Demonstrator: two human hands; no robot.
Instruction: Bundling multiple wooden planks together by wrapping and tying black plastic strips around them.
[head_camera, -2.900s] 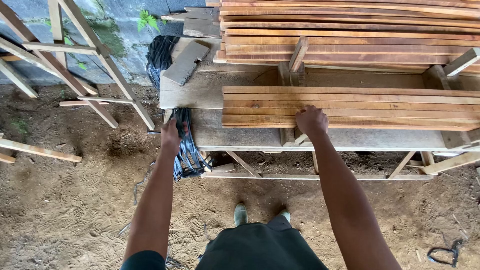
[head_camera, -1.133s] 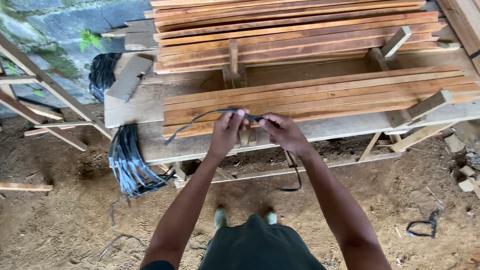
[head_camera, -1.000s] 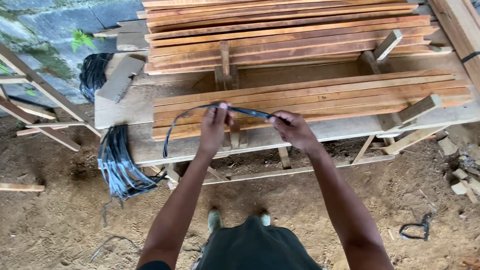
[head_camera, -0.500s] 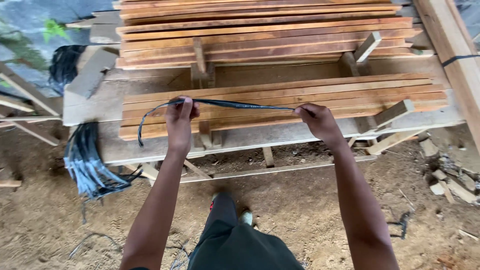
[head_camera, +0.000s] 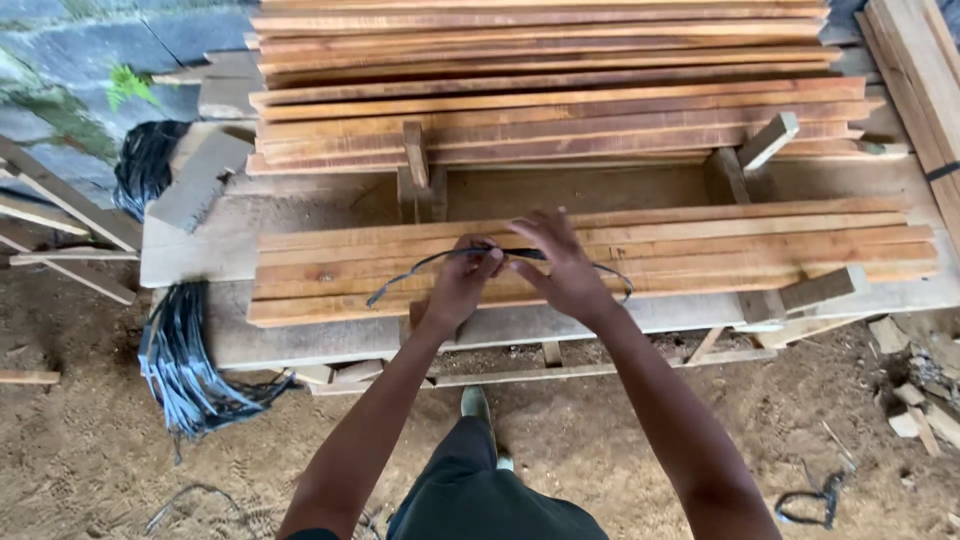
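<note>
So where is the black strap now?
In the head view, the black strap is mid-frame, held between left hand and right hand, above the near plank stack.

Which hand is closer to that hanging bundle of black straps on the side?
The left hand. It is over the near wood slats, on the side toward the bundle of black straps; the right hand is just beyond it, farther from the bundle.

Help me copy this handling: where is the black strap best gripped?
Probably grip the black strap at its raised middle, from above, as the left hand and right hand do. Its ends droop flat onto the wooden slats, leaving little room for fingers there.
</note>
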